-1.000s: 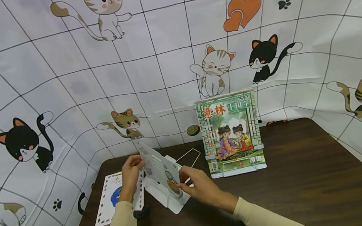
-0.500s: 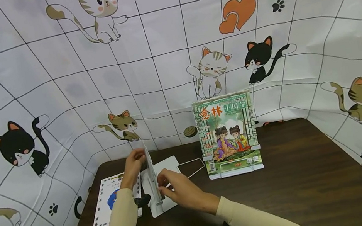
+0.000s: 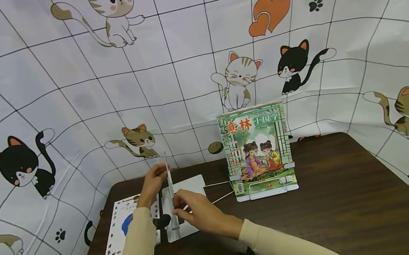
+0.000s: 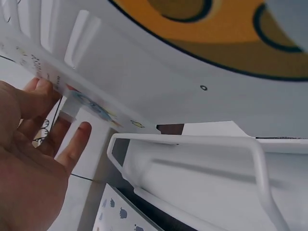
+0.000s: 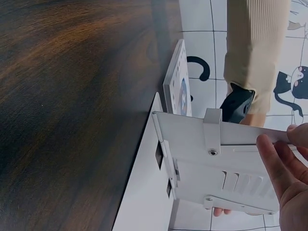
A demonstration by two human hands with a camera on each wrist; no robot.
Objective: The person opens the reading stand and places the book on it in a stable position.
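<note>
A white book stand with a cartoon-printed panel stands upright, nearly edge-on in the head view. My left hand pinches the panel's far edge; in the left wrist view its thumb and a finger meet on that edge, beside an orange-brown print. My right hand holds the near edge between thumb and fingers. Slots and small clips show on the panel's reverse side in the right wrist view. Below the panel, the white base plate lies on the table. A white wire frame crosses the left wrist view.
A white book with a blue picture lies left of the stand, partly behind my left forearm. At the back, a green magazine leans on a second stand. Cat-printed sheeting hangs behind the dark wooden table.
The panel has turned from showing its printed face to almost edge-on. Its base has turned with it. My right hand has moved left; both hands keep their hold.
</note>
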